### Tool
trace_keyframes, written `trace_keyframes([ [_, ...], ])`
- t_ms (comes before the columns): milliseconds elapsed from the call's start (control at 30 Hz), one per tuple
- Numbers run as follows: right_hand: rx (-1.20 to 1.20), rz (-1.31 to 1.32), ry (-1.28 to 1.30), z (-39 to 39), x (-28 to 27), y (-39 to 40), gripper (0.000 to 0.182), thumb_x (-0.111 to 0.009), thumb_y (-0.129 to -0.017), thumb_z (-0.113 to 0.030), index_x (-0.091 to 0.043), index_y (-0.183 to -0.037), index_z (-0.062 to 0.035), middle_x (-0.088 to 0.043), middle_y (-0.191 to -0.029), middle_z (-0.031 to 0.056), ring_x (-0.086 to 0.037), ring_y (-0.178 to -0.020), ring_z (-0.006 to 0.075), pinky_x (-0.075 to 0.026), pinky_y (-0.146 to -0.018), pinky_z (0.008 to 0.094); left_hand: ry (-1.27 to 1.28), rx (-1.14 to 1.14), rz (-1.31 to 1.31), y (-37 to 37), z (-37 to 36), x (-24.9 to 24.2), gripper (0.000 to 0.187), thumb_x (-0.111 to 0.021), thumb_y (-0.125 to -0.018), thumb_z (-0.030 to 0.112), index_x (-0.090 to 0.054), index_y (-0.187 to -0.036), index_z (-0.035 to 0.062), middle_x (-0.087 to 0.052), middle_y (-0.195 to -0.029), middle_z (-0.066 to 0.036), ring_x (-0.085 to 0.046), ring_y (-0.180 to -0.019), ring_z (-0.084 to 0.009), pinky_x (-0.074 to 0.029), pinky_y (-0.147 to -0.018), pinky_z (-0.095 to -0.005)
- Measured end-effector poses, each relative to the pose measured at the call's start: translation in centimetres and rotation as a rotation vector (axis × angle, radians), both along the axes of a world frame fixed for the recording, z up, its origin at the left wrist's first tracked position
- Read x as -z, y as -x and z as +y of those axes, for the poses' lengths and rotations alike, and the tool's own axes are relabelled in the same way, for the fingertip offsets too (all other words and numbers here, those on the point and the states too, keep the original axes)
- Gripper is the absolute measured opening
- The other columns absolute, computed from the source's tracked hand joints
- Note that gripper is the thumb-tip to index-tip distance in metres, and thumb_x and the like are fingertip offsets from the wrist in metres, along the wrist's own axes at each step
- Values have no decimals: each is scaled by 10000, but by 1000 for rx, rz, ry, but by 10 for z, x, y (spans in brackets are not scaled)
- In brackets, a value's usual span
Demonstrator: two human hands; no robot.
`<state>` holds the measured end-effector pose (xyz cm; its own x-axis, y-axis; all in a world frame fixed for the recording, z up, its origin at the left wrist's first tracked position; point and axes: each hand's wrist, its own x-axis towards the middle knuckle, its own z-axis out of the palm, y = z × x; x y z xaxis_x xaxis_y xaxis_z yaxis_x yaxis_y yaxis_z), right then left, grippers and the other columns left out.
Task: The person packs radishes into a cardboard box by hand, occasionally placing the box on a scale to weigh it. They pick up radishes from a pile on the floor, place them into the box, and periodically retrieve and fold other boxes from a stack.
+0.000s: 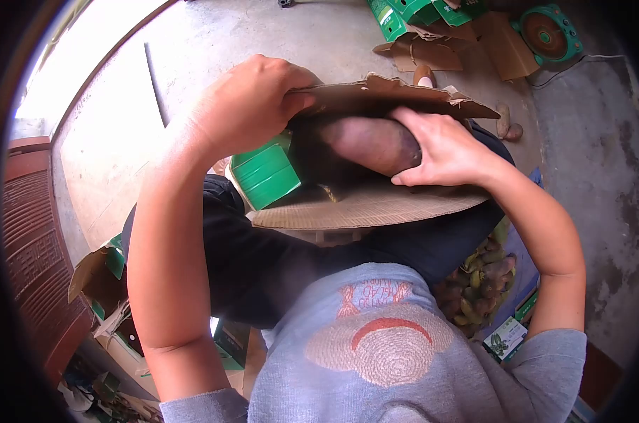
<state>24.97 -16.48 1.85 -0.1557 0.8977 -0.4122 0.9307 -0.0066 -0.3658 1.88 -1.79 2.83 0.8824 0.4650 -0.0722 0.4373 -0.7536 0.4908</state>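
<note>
A cardboard box (376, 208) with green outer sides rests between my knees, its flaps raised. My left hand (259, 102) is closed on the torn edge of the far cardboard flap (369, 92). Inside the box opening, a thick pinkish-brown tuber (376, 144) with a dark end lies at a slant. My right hand (446, 148) grips it by that dark end, thumb and fingers on opposite sides. A green panel (267, 176) of the box shows below my left wrist. The inside of the box is dark, so its other contents are hidden.
Green cartons (425, 14) and torn cardboard (506, 46) lie at the far right, near a round green-rimmed device (547, 34). Small tubers (504, 121) lie on the floor. Beside my right leg is a produce pile (485, 282). An open carton (97, 271) stands at left.
</note>
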Motion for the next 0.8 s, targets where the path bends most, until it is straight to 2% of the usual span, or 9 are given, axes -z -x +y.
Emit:
trace_keyframes([
  [233, -182, -332, 253, -8, 43, 2, 647, -741, -660, -252, -487, -1206, -13, -642, -939, 200, -621, -908, 368, -504, -786, 450, 2, -17, -11, -2, -2, 0, 214, -585, -884, 154, -647, -1018, 0, -651, -824, -183, -637, -758, -327, -504, -692, -386],
  [333, -156, -145, 65, -5, 23, -2, 581, -714, -713, -218, -493, -1214, -22, -636, -971, 200, -609, -945, 367, -497, -809, 442, 12, -10, -30, 0, -1, 2, 217, -586, -886, 156, -646, -1021, -2, -653, -835, -184, -636, -766, -325, -504, -698, -383],
  [367, -68, -84, 90, -4, 5, 0, 513, -678, -761, -178, -492, -1219, -38, -631, -997, 189, -595, -977, 366, -491, -827, 438, 27, 4, -32, 0, 0, 0, 217, -587, -886, 156, -645, -1020, -4, -652, -836, -186, -634, -769, -327, -503, -700, -383],
  [433, -26, 105, -234, -11, -17, -4, 478, -673, -767, -174, -520, -1201, -46, -632, -998, 183, -591, -961, 378, -488, -842, 426, 22, 21, -39, 0, 1, 1, 218, -587, -885, 155, -642, -1018, -9, -648, -834, -192, -631, -771, -329, -499, -706, -385],
  [533, 262, 271, -536, -34, -61, -8, 374, -653, -793, -80, -568, -1156, -46, -647, -1001, 136, -631, -924, 247, -497, -840, 343, 27, 4, -54, 0, 0, 5, 220, -591, -881, 152, -634, -1012, -19, -635, -811, -205, -625, -767, -327, -482, -704, -386],
  [633, 545, 349, -922, -77, -69, -48, 291, -599, -851, -2, -572, -1141, 0, -649, -1003, 102, -621, -919, 141, -496, -831, 274, 82, 4, -10, -4, 0, -1, 228, -597, -876, 159, -633, -1015, -18, -635, -827, -207, -617, -767, -324, -471, -697, -375],
  [667, 674, 344, -968, -95, -68, -62, 274, -589, -867, -10, -567, -1139, 17, -647, -1000, 112, -625, -911, 151, -495, -831, 271, 56, 8, -11, -3, 0, 2, 252, -605, -878, 183, -630, -1033, -13, -632, -825, -196, -619, -771, -277, -464, -699, -355],
  [767, 1018, 250, -999, -162, -43, -113, 254, -571, -894, -27, -551, -1137, 44, -643, -998, 128, -626, -885, 152, -501, -805, 260, 119, -38, -5, -6, -7, -4, 244, -600, -881, 166, -630, -1055, -2, -653, -858, -181, -634, -791, -287, -483, -756, -342],
  [800, 1144, 248, -970, -185, -28, -127, 253, -568, -896, -29, -549, -1137, 45, -643, -999, 128, -625, -876, 148, -504, -795, 260, 188, -75, -18, 1, 0, 5, 269, -598, -891, 178, -619, -1088, -5, -661, -894, -158, -630, -821, -245, -478, -776, -328],
])
